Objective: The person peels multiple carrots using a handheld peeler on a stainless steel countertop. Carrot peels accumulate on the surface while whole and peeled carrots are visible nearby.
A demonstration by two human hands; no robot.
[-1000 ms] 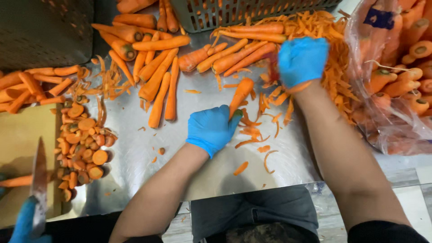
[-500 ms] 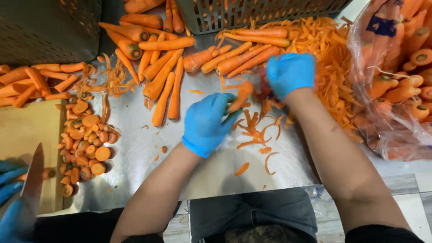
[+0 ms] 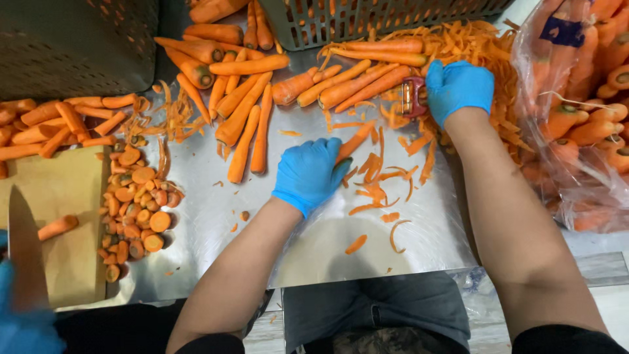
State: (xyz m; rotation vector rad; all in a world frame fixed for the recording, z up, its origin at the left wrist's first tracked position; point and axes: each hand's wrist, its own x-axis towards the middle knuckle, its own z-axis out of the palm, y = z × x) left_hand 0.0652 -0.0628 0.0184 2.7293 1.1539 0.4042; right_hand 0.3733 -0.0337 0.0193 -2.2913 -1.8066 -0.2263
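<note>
Your left hand (image 3: pixel 308 174) fingers curl around the carrot (image 3: pixel 354 141), right hand (image 3: pixel 458 88) grips the peeler (image 3: pixel 413 96); a slick carrot may slip, nicking your glove.

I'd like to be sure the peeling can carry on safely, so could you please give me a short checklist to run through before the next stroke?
1. Carrot held in the left hand: ok, gloved fingers wrap its near end.
2. Peeler gripped in the right hand: ok.
3. Peeler blade on the carrot: not ok, it is apart, up near the peel pile.
4. Left fingers out of the blade's path: cannot tell.
5. Neighbour's knife away from both hands: ok, it is over the cutting board at far left.
6. Steel table under the carrot: not ok, strewn with peels.
</note>
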